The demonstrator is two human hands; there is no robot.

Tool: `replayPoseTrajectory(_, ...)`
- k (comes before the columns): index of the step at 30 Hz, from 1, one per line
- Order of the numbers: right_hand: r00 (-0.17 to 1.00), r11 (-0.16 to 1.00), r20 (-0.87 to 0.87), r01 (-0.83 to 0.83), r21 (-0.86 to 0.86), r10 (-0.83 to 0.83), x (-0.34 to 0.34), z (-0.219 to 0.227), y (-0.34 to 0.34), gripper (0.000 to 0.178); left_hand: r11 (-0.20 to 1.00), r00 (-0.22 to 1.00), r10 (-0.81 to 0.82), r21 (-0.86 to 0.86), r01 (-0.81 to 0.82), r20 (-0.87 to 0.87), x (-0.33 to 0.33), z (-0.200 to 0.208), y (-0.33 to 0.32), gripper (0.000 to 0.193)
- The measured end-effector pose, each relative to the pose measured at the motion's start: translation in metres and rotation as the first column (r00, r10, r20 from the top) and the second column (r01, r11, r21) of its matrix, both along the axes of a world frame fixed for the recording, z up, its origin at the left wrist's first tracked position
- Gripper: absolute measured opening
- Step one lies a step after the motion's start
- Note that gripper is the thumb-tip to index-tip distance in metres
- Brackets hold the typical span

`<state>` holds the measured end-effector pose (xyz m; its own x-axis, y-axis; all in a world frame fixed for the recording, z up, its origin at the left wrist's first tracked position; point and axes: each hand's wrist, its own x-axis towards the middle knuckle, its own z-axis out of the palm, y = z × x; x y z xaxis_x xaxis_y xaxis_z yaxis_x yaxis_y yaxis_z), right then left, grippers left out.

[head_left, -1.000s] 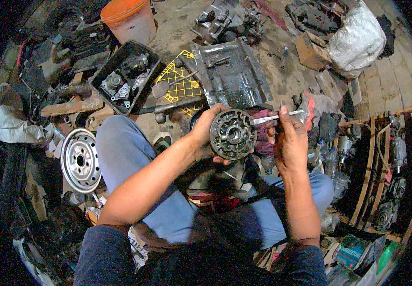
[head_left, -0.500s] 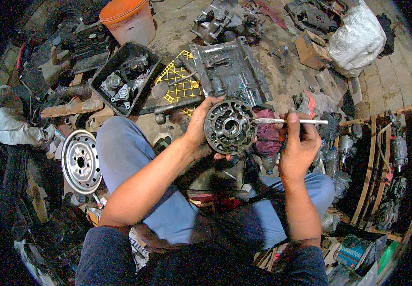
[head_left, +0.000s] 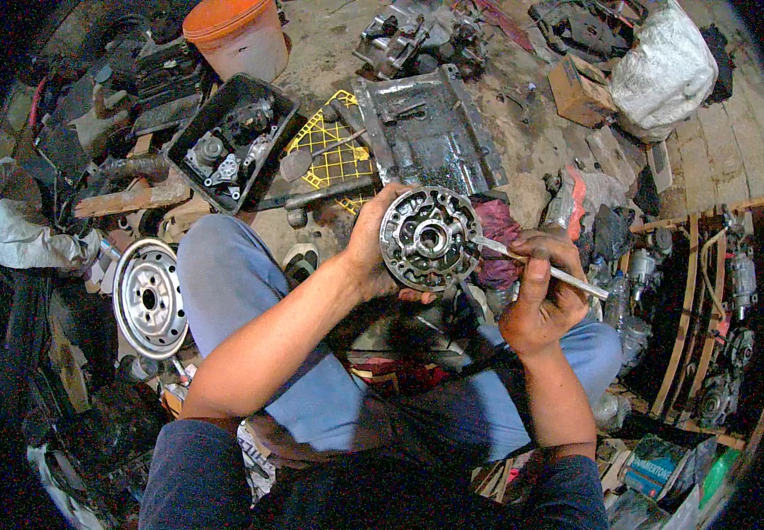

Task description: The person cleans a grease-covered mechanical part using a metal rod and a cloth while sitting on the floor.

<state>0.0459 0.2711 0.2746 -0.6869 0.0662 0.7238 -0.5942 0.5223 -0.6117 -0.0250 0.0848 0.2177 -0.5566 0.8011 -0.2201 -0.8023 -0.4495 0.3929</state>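
My left hand [head_left: 371, 238] is wrapped round the left edge of a round, oily metal machine part [head_left: 406, 272] and holds it up over my lap. The part's open face is turned toward me, showing a ring-shaped hub in the middle and several hollows and holes around it. From the right, my right hand [head_left: 548, 296] grips a slim, pale, stick-like tool [head_left: 579, 283] between thumb and fingers. The tool slants down to the right, and its flattened left end meets the right rim of the metal part. Its exact kind cannot be made out.
Beyond my hands lie an oily metal tray [head_left: 435, 132], a yellow grid [head_left: 333, 146] with a mallet-like tool on it, and a black bin [head_left: 263, 181] of metal parts. An orange-lidded bucket [head_left: 245, 49] stands behind. A steel wheel rim [head_left: 148, 300] leans by my left leg.
The tool has swung from nearly level to slanting down to the right as my right hand turned and lowered. The metal part has tilted slightly and catches more light.
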Motion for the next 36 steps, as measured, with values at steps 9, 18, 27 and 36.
replayPoseTrajectory(9,0.999,0.996,0.043,-0.026,0.085,0.023,-0.002,-0.001,0.002,0.005,0.996,0.996,-0.056,0.074,0.051,0.065,0.0,0.0,-0.001,0.087)
replayPoseTrajectory(18,0.991,0.973,0.02,-0.134,0.185,0.133,-0.009,0.0,-0.002,0.008,0.992,0.993,-0.07,0.114,0.059,0.096,-0.002,-0.01,-0.005,0.079)
replayPoseTrajectory(27,0.974,0.944,0.028,-0.225,0.241,0.225,-0.006,0.0,-0.005,0.01,0.995,0.998,0.059,-0.083,-0.061,-0.034,-0.003,-0.006,-0.001,0.068)
replayPoseTrajectory(36,0.944,0.993,0.316,-0.112,0.02,0.1,-0.001,0.007,-0.009,0.007,0.961,0.98,0.138,-0.221,-0.167,-0.14,0.0,0.004,-0.005,0.063)
